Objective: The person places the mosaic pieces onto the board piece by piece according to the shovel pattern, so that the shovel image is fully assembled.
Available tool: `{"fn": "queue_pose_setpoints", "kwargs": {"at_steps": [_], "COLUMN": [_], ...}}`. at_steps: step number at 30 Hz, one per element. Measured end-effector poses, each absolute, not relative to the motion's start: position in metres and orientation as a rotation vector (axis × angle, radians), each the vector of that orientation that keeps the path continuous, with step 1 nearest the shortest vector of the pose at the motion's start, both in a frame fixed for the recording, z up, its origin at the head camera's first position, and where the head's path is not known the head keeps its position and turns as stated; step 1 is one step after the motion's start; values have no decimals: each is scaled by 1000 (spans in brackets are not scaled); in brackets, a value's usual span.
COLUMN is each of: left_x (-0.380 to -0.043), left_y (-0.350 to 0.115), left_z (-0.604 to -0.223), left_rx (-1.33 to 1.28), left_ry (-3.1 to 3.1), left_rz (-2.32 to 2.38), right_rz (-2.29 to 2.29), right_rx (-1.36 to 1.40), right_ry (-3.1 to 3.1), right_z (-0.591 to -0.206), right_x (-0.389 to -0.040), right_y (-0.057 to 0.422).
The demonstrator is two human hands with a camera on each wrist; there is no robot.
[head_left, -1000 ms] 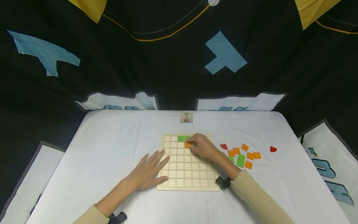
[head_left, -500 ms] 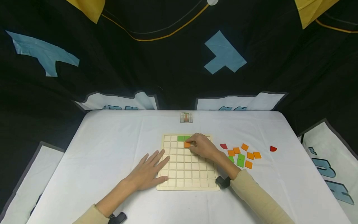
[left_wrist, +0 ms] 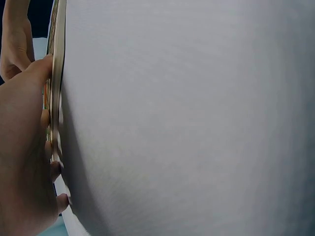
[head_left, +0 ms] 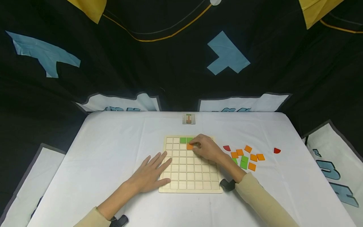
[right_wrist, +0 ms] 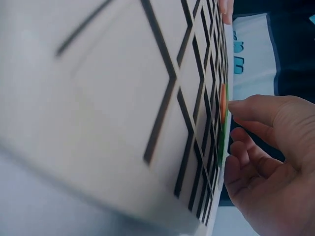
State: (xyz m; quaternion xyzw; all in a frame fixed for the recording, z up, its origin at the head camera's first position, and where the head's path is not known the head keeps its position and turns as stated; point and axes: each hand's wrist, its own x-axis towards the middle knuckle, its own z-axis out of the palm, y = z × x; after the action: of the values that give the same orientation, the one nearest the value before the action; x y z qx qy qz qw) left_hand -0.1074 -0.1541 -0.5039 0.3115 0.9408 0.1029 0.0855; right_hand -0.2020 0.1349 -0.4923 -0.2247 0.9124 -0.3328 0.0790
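Note:
A pale wooden grid board [head_left: 186, 176] lies on the table. Two green square tiles [head_left: 183, 140] sit side by side in its far row, with one orange square tile [head_left: 189, 147] in a cell just below. My right hand [head_left: 208, 148] is over the board's far part, its fingertips at the orange tile. In the right wrist view, the thumb of my right hand [right_wrist: 275, 142] is beside that orange tile [right_wrist: 223, 105], the other fingers loosely bent. My left hand [head_left: 151, 173] lies spread on the board's left edge; its thumb touches that edge in the left wrist view.
Right of the board lie several loose orange tiles [head_left: 252, 166], green tiles [head_left: 244, 165] and red rounded pieces [head_left: 277, 151]. A small patterned card [head_left: 188, 119] is at the table's far edge. A black curtain [head_left: 170, 72] hangs behind the white-covered table [head_left: 119, 135].
My right hand has shifted very slightly up and away from the orange tile, which stays in its cell. The left hand and the board hold still.

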Motion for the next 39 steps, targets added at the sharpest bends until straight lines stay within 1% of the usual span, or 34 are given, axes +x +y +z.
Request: {"fn": "queue_pose_setpoints", "kwargs": {"at_steps": [6, 9, 16, 21, 35, 39], "left_x": [-107, -107, -108, -108, -108, -109], "left_y": [-154, -154, -154, -154, -155, -155], "left_z": [-504, -503, -505, -505, -506, -507], "left_rx": [929, 925, 926, 923, 923, 929], "left_ry": [2802, 2801, 2795, 2793, 2800, 2802], "left_rz": [303, 305, 309, 309, 315, 312], "right_rz": [-1056, -1093, -1167, -1223, -1044, -1019], "right_rx": [-664, -608, -543, -437, -158, -118], "right_ry": [2745, 2760, 2823, 2847, 2971, 2962], "right_z": [-486, -483, -479, -481, -486, -488], "right_x": [-199, -196, -186, -178, -161, -158], "right_y": [153, 165, 204, 232, 295, 310]}}
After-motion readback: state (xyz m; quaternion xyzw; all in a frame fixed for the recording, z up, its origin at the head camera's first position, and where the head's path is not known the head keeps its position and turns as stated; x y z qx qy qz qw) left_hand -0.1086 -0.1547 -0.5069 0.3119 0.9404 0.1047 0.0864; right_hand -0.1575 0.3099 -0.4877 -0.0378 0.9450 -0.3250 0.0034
